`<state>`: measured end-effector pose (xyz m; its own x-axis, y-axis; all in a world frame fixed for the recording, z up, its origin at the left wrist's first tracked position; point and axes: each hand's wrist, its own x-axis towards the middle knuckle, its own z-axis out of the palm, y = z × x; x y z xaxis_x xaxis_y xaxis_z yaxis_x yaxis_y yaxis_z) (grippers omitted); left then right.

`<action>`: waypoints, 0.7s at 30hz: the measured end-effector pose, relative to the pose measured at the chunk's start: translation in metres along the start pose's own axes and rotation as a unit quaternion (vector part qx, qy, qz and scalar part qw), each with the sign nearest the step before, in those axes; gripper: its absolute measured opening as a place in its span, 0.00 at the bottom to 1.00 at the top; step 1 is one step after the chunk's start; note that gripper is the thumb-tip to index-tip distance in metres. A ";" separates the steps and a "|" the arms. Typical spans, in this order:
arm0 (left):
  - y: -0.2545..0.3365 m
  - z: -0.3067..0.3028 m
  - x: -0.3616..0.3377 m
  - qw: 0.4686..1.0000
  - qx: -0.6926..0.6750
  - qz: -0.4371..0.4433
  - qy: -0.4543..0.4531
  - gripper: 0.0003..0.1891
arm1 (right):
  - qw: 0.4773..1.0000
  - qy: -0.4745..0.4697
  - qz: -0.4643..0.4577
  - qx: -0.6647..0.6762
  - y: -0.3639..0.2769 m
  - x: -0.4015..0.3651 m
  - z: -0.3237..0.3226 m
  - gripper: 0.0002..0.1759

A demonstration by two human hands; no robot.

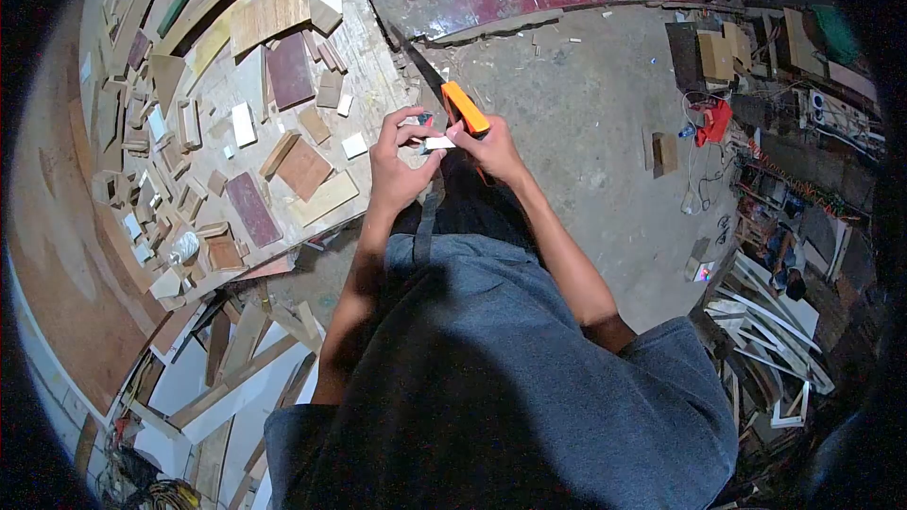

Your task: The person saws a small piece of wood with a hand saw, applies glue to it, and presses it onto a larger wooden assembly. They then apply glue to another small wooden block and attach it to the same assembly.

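Observation:
In front of my body, my right hand [492, 146] is closed around the orange and black handle of a hand saw [465, 107]. The saw's dark blade points up and to the left, over the gap beside the table. A small white piece [439, 143] lies between my two hands, touching the fingertips of both. My left hand [401, 162] is curled with its fingers near this piece, and its thumb reaches toward it from below. Something small, red and dark, shows behind the left fingers; I cannot make out what it is.
A table [364, 76] at the left carries many wood offcuts and a reddish-brown board [252, 209]. Grey floor [576, 113] stretches to the right, with a cardboard-coloured box [664, 153] on it. White strips [770, 331] are piled at the lower right.

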<state>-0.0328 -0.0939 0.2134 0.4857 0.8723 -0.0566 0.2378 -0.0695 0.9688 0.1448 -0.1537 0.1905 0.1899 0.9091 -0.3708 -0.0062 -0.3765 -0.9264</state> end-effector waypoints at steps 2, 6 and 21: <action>0.000 0.000 -0.004 0.999 -0.034 -0.023 -0.008 0.36 | 1.000 0.005 0.009 0.002 -0.005 -0.003 0.000 0.10; -0.007 0.004 -0.006 0.992 -0.117 -0.042 -0.007 0.36 | 1.000 0.019 0.022 0.000 -0.016 -0.008 0.001 0.12; 0.004 -0.024 0.012 0.937 -0.287 -0.159 -0.123 0.37 | 0.995 -0.016 -0.003 -0.096 -0.028 -0.016 0.003 0.13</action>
<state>-0.0466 -0.0722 0.2223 0.6633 0.6615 -0.3500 -0.0535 0.5084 0.8595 0.1388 -0.1567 0.2224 0.1577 0.9157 -0.3695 0.1842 -0.3949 -0.9001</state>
